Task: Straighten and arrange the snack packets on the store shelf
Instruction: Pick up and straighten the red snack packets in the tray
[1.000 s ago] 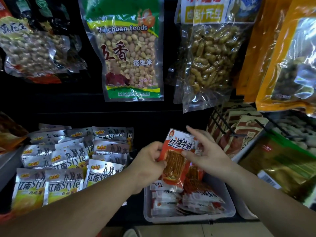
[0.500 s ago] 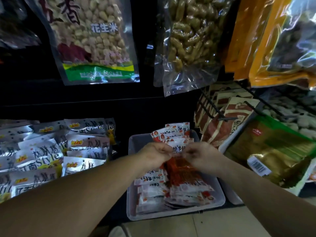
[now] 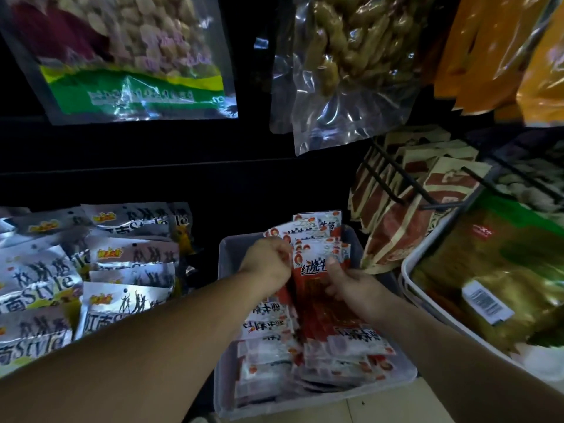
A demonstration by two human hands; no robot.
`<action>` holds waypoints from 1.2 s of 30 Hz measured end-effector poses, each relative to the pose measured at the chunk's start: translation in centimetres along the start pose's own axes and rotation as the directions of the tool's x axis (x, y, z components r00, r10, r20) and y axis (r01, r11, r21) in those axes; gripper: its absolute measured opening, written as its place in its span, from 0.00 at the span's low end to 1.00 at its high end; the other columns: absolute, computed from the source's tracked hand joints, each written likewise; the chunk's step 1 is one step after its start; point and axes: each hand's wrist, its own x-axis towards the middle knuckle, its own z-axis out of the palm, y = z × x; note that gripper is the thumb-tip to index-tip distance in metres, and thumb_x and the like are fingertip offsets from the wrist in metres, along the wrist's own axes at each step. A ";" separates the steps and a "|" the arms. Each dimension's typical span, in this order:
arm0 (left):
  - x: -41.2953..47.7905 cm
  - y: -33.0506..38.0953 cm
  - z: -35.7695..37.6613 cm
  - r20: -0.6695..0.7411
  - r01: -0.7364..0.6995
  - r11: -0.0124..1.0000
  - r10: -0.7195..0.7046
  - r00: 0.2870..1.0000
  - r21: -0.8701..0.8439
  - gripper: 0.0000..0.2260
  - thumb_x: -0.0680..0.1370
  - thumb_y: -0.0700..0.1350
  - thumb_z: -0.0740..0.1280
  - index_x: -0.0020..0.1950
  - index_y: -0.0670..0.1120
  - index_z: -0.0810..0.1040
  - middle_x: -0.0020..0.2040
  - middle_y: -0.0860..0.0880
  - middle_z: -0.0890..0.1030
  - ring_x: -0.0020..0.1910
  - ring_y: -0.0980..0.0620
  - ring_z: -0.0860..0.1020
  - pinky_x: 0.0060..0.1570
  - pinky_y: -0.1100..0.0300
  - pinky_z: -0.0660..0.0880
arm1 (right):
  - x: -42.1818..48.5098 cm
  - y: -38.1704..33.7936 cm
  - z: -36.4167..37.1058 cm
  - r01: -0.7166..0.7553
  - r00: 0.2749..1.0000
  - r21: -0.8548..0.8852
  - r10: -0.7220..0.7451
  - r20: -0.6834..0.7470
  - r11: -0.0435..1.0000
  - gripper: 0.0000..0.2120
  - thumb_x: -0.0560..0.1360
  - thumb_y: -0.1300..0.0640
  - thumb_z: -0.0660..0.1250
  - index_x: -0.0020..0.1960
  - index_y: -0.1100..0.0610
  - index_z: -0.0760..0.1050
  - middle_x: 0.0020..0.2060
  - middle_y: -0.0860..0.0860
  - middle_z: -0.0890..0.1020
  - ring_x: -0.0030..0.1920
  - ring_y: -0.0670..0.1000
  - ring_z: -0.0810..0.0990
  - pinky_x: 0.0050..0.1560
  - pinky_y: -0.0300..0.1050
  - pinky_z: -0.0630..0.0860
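A clear plastic bin (image 3: 225, 401) on the low shelf holds several red-and-white snack packets (image 3: 335, 358). Some stand upright in a row at the bin's back (image 3: 317, 227); others lie flat in front. My left hand (image 3: 268, 264) grips the left edge of the front upright red packet (image 3: 311, 270). My right hand (image 3: 357, 288) holds the same packet from the right, thumb on its face. Both hands are over the middle of the bin.
Silver and yellow packets (image 3: 91, 270) lie overlapped left of the bin. Brown-and-red packets (image 3: 406, 221) stand behind black wire dividers at right, beside a white basket (image 3: 409, 270) of gold bags. Large peanut bags (image 3: 137, 56) hang above.
The red packet held up in front of me a second ago has come down into the bin's back row. Both hands followed it, and my view dropped lower.
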 end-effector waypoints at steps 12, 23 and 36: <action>2.7 -1.6 2.9 -0.030 -0.019 0.998 0.018 0.999 -0.058 0.13 0.76 0.43 0.76 0.35 0.56 0.78 0.45 0.52 0.85 0.48 0.53 0.82 0.49 0.62 0.77 | 2.6 1.5 1.6 0.221 0.944 -0.103 -0.239 -0.229 0.970 0.20 0.84 0.45 0.61 0.37 0.53 0.69 0.27 0.49 0.71 0.28 0.49 0.70 0.34 0.47 0.66; 0.6 1.8 -1.5 -0.020 -0.055 0.896 0.051 0.998 -0.442 0.07 0.82 0.45 0.68 0.46 0.56 0.80 0.45 0.49 0.85 0.46 0.48 0.83 0.58 0.45 0.81 | 1.1 -0.7 3.0 0.356 0.821 -0.247 -0.428 -0.378 0.901 0.13 0.81 0.55 0.68 0.65 0.53 0.77 0.64 0.51 0.75 0.65 0.53 0.74 0.59 0.41 0.72; -1.6 3.0 -4.6 0.076 0.090 0.814 -0.056 0.996 -0.574 0.03 0.83 0.43 0.68 0.55 0.47 0.79 0.51 0.43 0.86 0.47 0.43 0.87 0.48 0.41 0.84 | 0.0 -3.5 1.3 0.364 0.909 0.318 -0.258 -0.328 0.875 0.12 0.77 0.60 0.74 0.44 0.51 0.71 0.34 0.48 0.74 0.35 0.48 0.72 0.37 0.44 0.71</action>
